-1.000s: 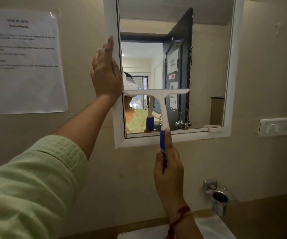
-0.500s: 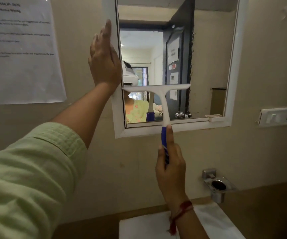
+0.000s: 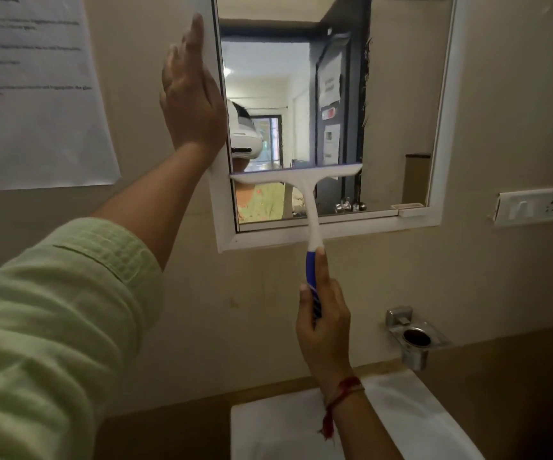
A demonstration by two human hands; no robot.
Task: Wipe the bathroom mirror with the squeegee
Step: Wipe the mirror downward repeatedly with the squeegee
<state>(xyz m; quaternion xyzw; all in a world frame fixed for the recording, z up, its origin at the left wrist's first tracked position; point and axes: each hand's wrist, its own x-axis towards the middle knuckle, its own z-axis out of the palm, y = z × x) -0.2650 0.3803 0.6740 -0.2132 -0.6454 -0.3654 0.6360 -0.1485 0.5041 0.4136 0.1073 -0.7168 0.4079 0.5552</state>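
Holding squeegee (image 3: 301,178) against mirror (image 3: 401,94), right hand (image 3: 323,330) below.

Rectangular mirror (image 3: 397,94), white-framed, upright on a beige wall, glass reflecting a dark door and a lit corridor; squeegee (image 3: 305,180) with white T-shaped head, white neck and blue handle; blade level against the lower glass, left tip at the frame's inner edge, right tip a little past mid-width; neck crossing the bottom rail; handle below the frame, gripped in the right hand (image 3: 324,330).
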